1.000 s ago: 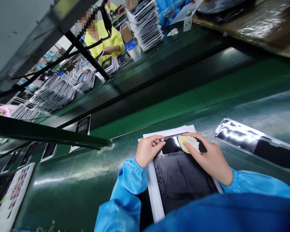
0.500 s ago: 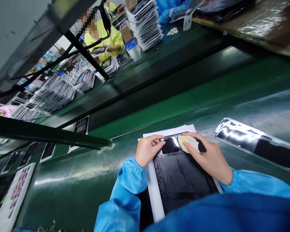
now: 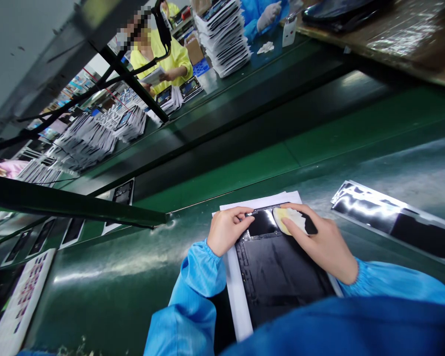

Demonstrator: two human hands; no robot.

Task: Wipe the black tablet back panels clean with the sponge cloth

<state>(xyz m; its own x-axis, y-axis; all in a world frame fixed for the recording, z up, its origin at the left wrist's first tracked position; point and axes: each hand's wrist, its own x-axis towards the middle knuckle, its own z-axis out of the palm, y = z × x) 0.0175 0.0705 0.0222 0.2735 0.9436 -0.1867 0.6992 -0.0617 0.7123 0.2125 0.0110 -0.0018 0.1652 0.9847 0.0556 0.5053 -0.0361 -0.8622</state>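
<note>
A black tablet-like panel point(image 3: 285, 272) lies on white paper point(image 3: 238, 301) in front of me, its near end hidden behind my blue clothing. Across its far part is a shiny black film piece point(image 3: 262, 223). My left hand point(image 3: 228, 228) is at the far left corner with thumb and fingers pinched together; whatever is between the fingertips is too small to make out. In my right hand point(image 3: 324, 242) is a pale yellow and white pad point(image 3: 289, 220), gripped between thumb and fingers against the film's right part.
Black-printed sheets point(image 3: 396, 225) lie to the right. Panels on paper point(image 3: 74, 231) line the belt at left, near a white board point(image 3: 33, 291). A dark metal bar point(image 3: 70, 200) juts in from the left. Beyond, a co-worker in yellow point(image 3: 163, 62) stands by tall stacks point(image 3: 224, 37).
My hands and the pad look almost unmoved. Panels on the belt have shifted slightly left. The co-worker in yellow now shows a white sheet, and a gloved hand appears at the top.
</note>
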